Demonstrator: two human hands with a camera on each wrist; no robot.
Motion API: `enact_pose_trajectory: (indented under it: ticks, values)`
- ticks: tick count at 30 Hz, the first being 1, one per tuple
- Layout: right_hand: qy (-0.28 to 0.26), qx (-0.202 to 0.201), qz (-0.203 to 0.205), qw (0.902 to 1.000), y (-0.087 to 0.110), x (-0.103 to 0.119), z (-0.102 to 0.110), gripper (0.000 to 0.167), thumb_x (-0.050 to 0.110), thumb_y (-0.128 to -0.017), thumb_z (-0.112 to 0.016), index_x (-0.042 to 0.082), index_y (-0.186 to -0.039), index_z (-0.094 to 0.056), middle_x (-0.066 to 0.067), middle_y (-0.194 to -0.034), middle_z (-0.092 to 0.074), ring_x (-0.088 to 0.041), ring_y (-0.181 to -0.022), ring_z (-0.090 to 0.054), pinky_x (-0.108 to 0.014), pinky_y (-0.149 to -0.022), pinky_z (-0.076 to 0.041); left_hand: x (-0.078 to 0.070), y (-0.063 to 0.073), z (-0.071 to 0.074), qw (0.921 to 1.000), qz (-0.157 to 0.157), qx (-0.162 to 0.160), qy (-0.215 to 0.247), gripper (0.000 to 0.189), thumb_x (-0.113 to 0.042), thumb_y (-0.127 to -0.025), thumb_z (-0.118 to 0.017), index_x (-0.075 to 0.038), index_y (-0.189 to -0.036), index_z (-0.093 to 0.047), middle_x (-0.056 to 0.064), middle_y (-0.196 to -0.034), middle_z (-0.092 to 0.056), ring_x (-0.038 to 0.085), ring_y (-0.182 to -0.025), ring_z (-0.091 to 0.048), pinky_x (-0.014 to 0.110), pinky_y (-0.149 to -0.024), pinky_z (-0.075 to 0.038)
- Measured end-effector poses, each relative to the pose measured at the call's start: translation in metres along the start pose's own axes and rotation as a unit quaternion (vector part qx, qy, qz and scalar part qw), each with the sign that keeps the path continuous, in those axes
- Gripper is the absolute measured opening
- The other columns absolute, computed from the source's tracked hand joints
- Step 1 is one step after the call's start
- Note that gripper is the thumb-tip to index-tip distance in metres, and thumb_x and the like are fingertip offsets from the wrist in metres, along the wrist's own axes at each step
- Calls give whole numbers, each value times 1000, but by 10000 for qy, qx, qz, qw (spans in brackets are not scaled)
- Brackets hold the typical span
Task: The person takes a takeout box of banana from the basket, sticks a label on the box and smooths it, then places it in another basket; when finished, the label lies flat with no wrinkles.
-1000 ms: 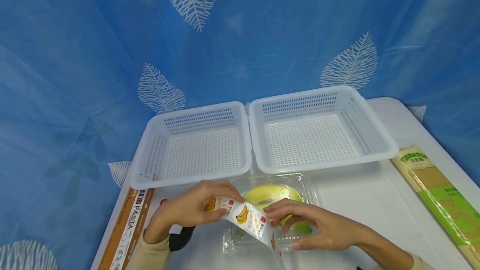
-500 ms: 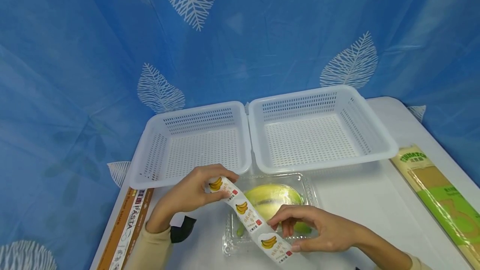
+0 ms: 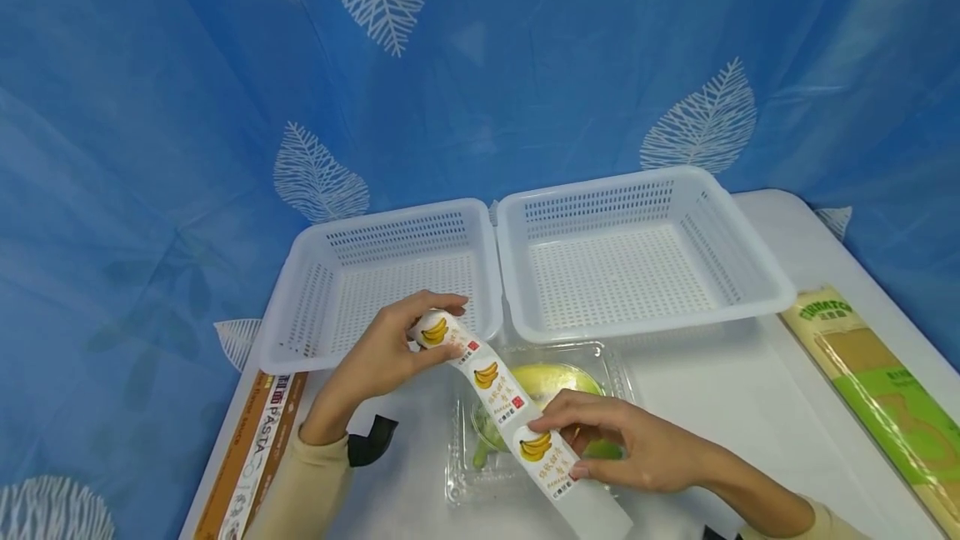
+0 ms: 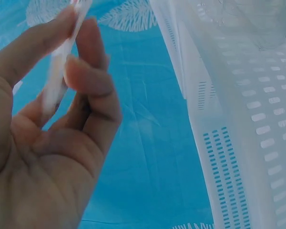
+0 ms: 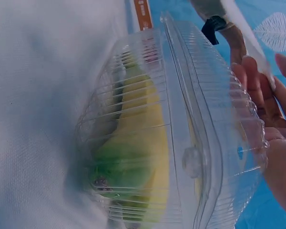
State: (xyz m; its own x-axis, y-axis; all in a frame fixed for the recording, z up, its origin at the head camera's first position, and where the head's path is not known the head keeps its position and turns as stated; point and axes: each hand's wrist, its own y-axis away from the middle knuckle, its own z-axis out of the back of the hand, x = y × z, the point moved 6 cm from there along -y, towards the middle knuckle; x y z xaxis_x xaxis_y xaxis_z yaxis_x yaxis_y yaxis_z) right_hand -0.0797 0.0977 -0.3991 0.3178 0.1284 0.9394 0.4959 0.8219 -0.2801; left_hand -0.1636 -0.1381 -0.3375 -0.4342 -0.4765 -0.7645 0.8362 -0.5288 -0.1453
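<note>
My left hand (image 3: 390, 348) pinches the coiled end of a white strip of banana labels (image 3: 487, 386) between thumb and fingers. In the left wrist view, this hand (image 4: 62, 129) has the strip edge-on in its grasp. Lower down, my right hand (image 3: 637, 444) pinches the strip's edge with thumb and forefinger; its bare backing (image 3: 592, 511) trails towards me. Beneath the strip lies a closed clear plastic clamshell box (image 3: 468, 486) holding yellow-green fruit (image 3: 558, 377). From the right wrist, the box (image 5: 200, 157) shows long yellow fruit (image 5: 148, 129) with green ends.
Two white perforated baskets (image 3: 491, 273) stand side by side behind the box. Brown-and-white pasta packs (image 3: 258, 457) lie at the left table edge. A long yellow-green pack (image 3: 877, 398) lies on the right. A blue curtain (image 3: 525, 90) hangs behind.
My left hand has risen away from me with the label roll. The strip has been turned and straightened, showing more labels, and bare backing now extends past my right hand, which has barely moved.
</note>
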Motion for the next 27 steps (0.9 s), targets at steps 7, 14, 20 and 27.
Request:
enact_pose_trajectory:
  ticks: [7,14,20,27]
  values:
    - [-209,-777,-31,9968,0,0,14,53,-9,-93,-58,1,-143,-44,-9,-133,-47,-11,-94,-52,-29,-77,-55,3,-2,8,9963,-247,-705,-415,70,-8,-80,-80,-11,-142,-49,9,-131,-56,17,-91,-66,29,-70,-55]
    - [-6,-1336,28,9910,-2,-1,31,56,-12,-92,-56,-2,-145,-41,-2,-138,-43,-13,-89,-48,-27,-72,-50,0,3,4,9926,-507,-862,-684,66,-8,-81,-79,-13,-141,-51,11,-141,-48,24,-108,-62,32,-75,-56]
    - [186,-1547,-312,9873,-2,-3,36,58,-8,-93,-58,4,-147,-40,-3,-141,-42,-13,-93,-48,-27,-79,-52,-13,13,-16,9918,-1011,-543,-563,49,-8,-85,-76,-13,-131,-59,3,-124,-63,18,-106,-61,32,-79,-55]
    - [-2,-1523,-86,9883,-6,-1,36,65,-10,-94,-54,3,-153,-29,-6,-148,-37,-15,-102,-59,-29,-87,-56,-39,17,-48,9901,-1396,-122,-31,39,-12,-89,-73,-14,-126,-62,0,-121,-64,13,-107,-61,25,-80,-55]
